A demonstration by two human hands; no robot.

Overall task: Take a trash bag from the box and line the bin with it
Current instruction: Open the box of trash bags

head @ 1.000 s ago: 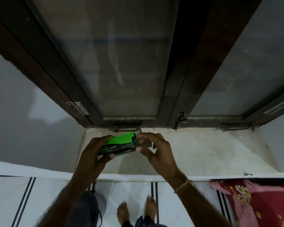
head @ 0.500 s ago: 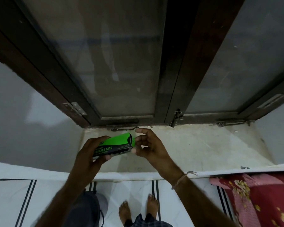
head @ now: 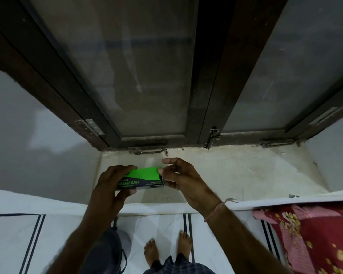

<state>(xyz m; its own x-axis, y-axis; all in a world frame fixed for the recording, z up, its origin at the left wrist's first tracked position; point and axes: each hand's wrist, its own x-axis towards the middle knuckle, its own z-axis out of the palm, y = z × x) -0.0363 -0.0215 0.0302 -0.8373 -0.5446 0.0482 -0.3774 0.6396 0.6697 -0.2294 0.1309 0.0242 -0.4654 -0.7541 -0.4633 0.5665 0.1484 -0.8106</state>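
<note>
Since the earlier frames the box (head: pixel 142 178) has levelled out from its tilt and now lies nearly horizontal between the two hands, and the right hand (head: pixel 183 179) has slid to its right end, where before it covered more of that end. The left hand (head: pixel 110 183) wraps the box's left end, fingers curled over the bright green top and the thumb pressed up against the dark lower face below the words "GARBAGE BAGS". The right hand's thumb and one finger pinch the top right corner of the box, while its forefinger sticks out straight above, touching nothing; whether a flap is lifted there cannot be told. The box is held in the air above a pale stone window sill (head: pixel 236 175), in front of a dark wooden window frame (head: pixel 212 76) with frosted panes. A metal hook latch (head: pixel 152 151) lies on the sill just beyond the hands. A thread bracelet (head: pixel 216 209) circles the right wrist. Below, bare feet (head: pixel 167 247) stand on white floor tiles (head: pixel 12 240) with dark stripes, a dark rounded bin (head: pixel 111 248) shows beside the left forearm, and a red flowered cloth (head: pixel 309 232) lies at the right edge.
</note>
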